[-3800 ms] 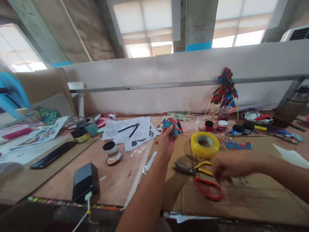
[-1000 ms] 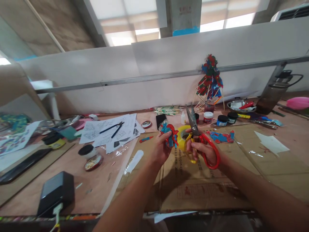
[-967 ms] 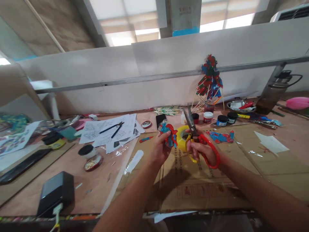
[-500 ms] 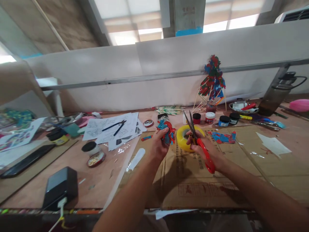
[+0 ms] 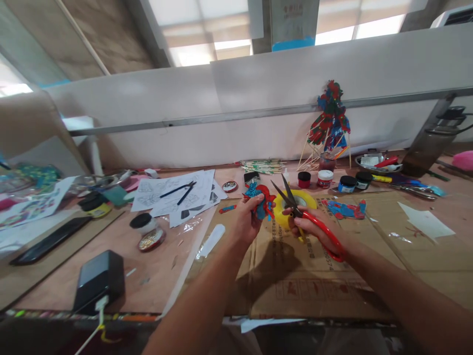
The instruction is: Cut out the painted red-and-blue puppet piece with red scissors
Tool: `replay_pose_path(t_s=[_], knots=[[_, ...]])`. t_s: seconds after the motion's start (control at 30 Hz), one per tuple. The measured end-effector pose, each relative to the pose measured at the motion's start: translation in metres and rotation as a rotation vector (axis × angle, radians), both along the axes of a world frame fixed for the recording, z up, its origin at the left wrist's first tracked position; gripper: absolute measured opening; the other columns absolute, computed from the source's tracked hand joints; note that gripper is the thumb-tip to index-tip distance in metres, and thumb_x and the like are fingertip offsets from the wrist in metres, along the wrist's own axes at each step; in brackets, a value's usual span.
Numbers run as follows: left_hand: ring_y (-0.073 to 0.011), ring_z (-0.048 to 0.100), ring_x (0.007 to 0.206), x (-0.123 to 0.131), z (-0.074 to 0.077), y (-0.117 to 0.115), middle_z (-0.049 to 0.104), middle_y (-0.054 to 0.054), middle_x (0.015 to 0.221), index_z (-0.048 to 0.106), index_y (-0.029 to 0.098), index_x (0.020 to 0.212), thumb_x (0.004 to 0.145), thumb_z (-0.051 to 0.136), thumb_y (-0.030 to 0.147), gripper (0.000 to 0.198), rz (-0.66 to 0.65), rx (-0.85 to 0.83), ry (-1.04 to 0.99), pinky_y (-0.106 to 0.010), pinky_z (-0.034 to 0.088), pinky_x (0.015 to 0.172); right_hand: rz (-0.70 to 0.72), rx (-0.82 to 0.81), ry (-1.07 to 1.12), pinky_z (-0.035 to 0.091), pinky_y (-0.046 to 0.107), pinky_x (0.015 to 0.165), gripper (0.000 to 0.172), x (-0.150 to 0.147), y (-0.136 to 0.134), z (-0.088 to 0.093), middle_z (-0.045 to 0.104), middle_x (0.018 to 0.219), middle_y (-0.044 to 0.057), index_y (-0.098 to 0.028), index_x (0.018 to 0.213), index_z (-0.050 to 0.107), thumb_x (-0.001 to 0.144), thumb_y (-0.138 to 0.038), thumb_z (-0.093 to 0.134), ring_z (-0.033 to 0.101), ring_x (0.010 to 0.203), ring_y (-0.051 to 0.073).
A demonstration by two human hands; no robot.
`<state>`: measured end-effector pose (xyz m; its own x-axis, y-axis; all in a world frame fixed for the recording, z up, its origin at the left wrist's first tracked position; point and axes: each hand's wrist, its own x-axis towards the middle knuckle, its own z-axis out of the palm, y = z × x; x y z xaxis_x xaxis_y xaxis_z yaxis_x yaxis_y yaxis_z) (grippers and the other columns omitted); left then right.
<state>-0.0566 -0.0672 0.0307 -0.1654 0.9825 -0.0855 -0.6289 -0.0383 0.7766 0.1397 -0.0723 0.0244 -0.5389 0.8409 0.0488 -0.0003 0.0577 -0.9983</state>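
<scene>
My left hand (image 5: 248, 221) pinches a red and blue painted cut-out figure (image 5: 263, 202), held up over the cardboard sheet (image 5: 266, 296). To its right my right hand (image 5: 314, 228) grips red-handled scissors (image 5: 334, 239). Their blades are spread a little and point up and left toward the cut-out, apart from it. Behind the scissors lies a roll of yellow tape (image 5: 308, 199), partly covered by my right hand. Another red and blue cut-out (image 5: 345, 209) rests flat on the cardboard to the right. A small painted strip (image 5: 227, 209) lies left of my left hand.
Paint jars (image 5: 325, 179) line the back, near painted figures on sticks (image 5: 332, 113). Pliers (image 5: 177, 191) lie on printed sheets (image 5: 148, 195) at left. A black box with a cable (image 5: 99, 281) sits front left. A bottle (image 5: 430, 148) stands far right.
The scissors have tilted further left, with their blades now spread wider and pointing toward the cut-out. My left hand still holds the cut-out. The whole view has shifted slightly.
</scene>
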Motion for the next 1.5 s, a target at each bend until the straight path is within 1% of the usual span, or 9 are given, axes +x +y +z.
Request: replay_pose_path(t_s=[0.13,0.2,0.43,0.67,0.87,1.0,1.1,1.3,1.5], knots=[[-0.0132,0.067,0.059,0.0,-0.001,0.0,0.069,0.001,0.067,0.065,0.017,0.077,0.058,0.086,0.017,0.028,0.008,0.019,-0.007,-0.023,0.054,0.059,0.059,-0.029,-0.055,0.047,0.029,0.062,0.038,0.001,0.0,-0.003,0.058,0.075,0.0,-0.017,0.103,0.067,0.084,-0.049,0.068,0.055,0.066,0.015],[-0.0113,0.065,0.058,0.0,-0.002,-0.001,0.07,0.001,0.068,0.066,0.017,0.077,0.056,0.087,0.017,0.031,0.011,0.025,0.004,-0.021,0.053,0.058,0.062,-0.047,-0.071,0.047,0.029,0.063,0.036,0.001,-0.001,-0.003,0.057,0.075,0.0,-0.017,0.1,0.066,0.084,-0.049,0.067,0.054,0.066,0.015],[-0.01,0.065,0.058,0.004,0.001,-0.003,0.071,0.002,0.07,0.065,0.016,0.078,0.054,0.089,0.018,0.034,0.033,0.024,0.021,-0.019,0.053,0.058,0.035,-0.017,-0.158,0.045,0.028,0.062,0.037,0.0,-0.007,0.003,0.056,0.077,0.0,-0.018,0.099,0.062,0.084,-0.052,0.063,0.052,0.066,0.015],[-0.0099,0.066,0.058,0.018,-0.001,-0.006,0.071,0.003,0.067,0.066,0.016,0.076,0.055,0.086,0.012,0.03,0.064,0.016,-0.082,-0.019,0.053,0.059,-0.066,-0.043,-0.166,0.04,0.027,0.055,0.043,-0.008,-0.013,0.002,0.048,0.067,-0.004,-0.02,0.095,0.056,0.078,-0.058,0.065,0.044,0.058,0.013],[-0.0104,0.067,0.059,0.022,0.001,-0.009,0.073,0.002,0.069,0.066,0.017,0.077,0.057,0.085,0.011,0.028,0.06,0.022,-0.126,-0.019,0.054,0.06,-0.08,0.019,-0.194,0.04,0.027,0.054,0.037,-0.009,-0.013,0.005,0.048,0.067,-0.004,-0.022,0.091,0.055,0.08,-0.056,0.062,0.044,0.058,0.013],[-0.0105,0.068,0.061,0.022,-0.001,-0.007,0.074,0.002,0.071,0.067,0.017,0.078,0.06,0.085,0.013,0.026,0.061,0.032,-0.118,-0.02,0.056,0.065,-0.074,0.11,-0.195,0.04,0.027,0.058,0.029,-0.008,-0.011,0.001,0.046,0.068,-0.004,-0.022,0.088,0.053,0.084,-0.05,0.06,0.043,0.06,0.013],[-0.01,0.069,0.062,0.022,-0.003,-0.007,0.074,0.002,0.071,0.068,0.017,0.079,0.06,0.086,0.013,0.026,0.069,0.045,-0.117,-0.019,0.056,0.065,-0.093,0.152,-0.217,0.038,0.027,0.057,0.025,-0.007,-0.01,-0.002,0.047,0.071,-0.004,-0.022,0.087,0.053,0.086,-0.046,0.059,0.043,0.061,0.014],[-0.0094,0.067,0.06,0.025,-0.001,-0.009,0.072,0.003,0.069,0.069,0.017,0.074,0.053,0.088,0.014,0.029,0.077,0.045,-0.105,-0.018,0.054,0.062,-0.103,0.14,-0.252,0.033,0.027,0.054,0.025,-0.006,-0.008,-0.006,0.043,0.069,-0.004,-0.022,0.092,0.055,0.087,-0.046,0.058,0.039,0.06,0.014],[-0.0093,0.067,0.061,0.025,0.0,-0.011,0.072,0.003,0.07,0.069,0.016,0.076,0.055,0.088,0.014,0.028,0.082,0.036,-0.096,-0.018,0.054,0.063,-0.102,0.09,-0.184,0.03,0.025,0.052,0.026,-0.007,-0.007,-0.01,0.04,0.071,-0.005,-0.021,0.094,0.056,0.086,-0.046,0.061,0.033,0.059,0.012]])
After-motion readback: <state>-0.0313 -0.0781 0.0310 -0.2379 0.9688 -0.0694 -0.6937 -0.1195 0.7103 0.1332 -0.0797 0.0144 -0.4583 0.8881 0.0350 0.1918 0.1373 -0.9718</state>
